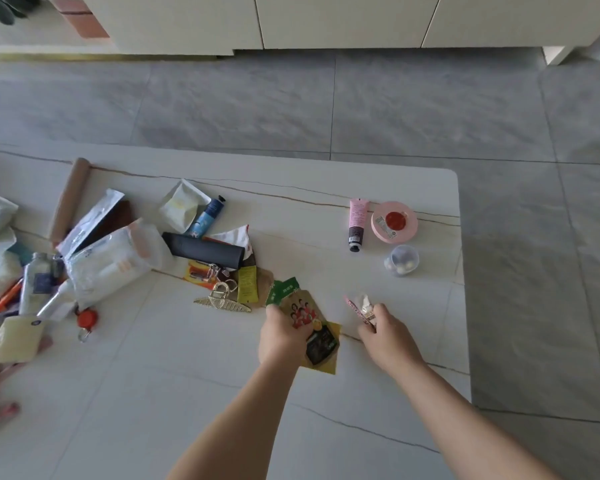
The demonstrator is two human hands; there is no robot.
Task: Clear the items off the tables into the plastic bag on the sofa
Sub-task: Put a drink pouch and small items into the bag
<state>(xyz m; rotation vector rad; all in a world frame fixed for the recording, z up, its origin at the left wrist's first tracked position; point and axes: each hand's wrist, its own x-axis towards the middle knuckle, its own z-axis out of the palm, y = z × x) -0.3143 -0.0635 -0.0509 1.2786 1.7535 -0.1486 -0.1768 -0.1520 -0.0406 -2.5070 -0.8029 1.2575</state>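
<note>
Over the white marble table [326, 188], my left hand [281, 336] grips a bunch of flat packets [303, 311]: green ones, a tan one with a red picture and a yellow-and-black one. My right hand [383, 332] pinches a few small wrappers [362, 306], pink and white. To the left lies a pile of items: a gold hair claw [220, 299], a black tube [205, 251], a blue tube [207, 216], white pouches [108, 258] and a brown paper roll [68, 199]. The plastic bag and the sofa are out of view.
Near the table's right corner stand a pink tube [356, 220], a round pink tin with a red lid [394, 221] and a small clear cup of round sweets [401, 260]. An orange badge reel [86, 320] lies at the left. Grey tile floor [361, 109] and white cabinets [326, 22] lie beyond.
</note>
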